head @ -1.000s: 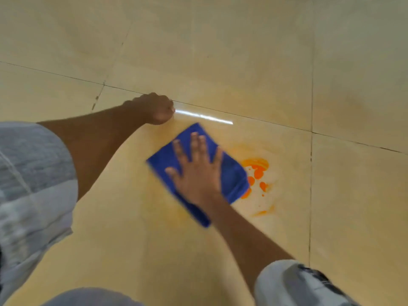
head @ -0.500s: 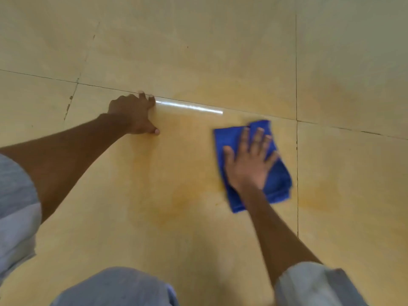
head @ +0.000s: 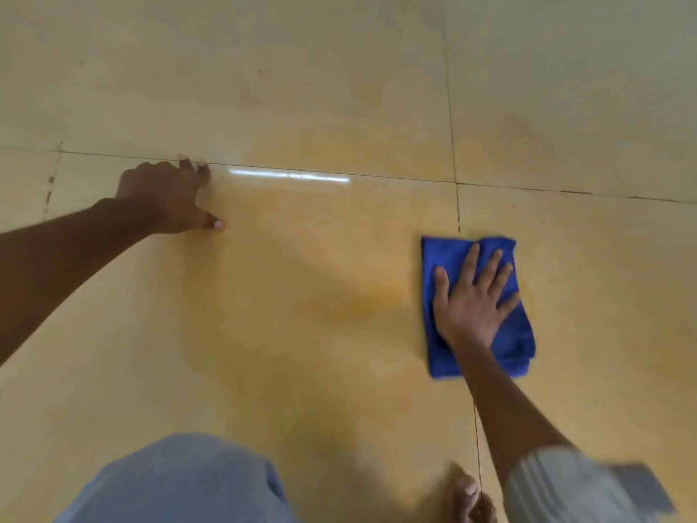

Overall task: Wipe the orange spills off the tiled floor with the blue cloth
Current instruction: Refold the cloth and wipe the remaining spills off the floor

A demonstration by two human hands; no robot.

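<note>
Blue cloth (head: pixel 445 258) folded, rumpled, flat on tiled floor (head: pixel 301 107). Right hand (head: pixel 471 303) presses it, fingers spread straight. Left hand (head: pixel 166 198) braced on floor, fingers loosely bent, grasping nothing. Faint orange smear (head: pixel 347 303) beside cloth.

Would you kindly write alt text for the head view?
A right hand presses a blue cloth flat on a tiled floor with faint orange smears. The left hand braces on the floor, apart from the cloth.

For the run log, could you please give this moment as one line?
right hand flat on blue cloth | left hand braced on tiled floor | faint orange smear left of cloth
</note>
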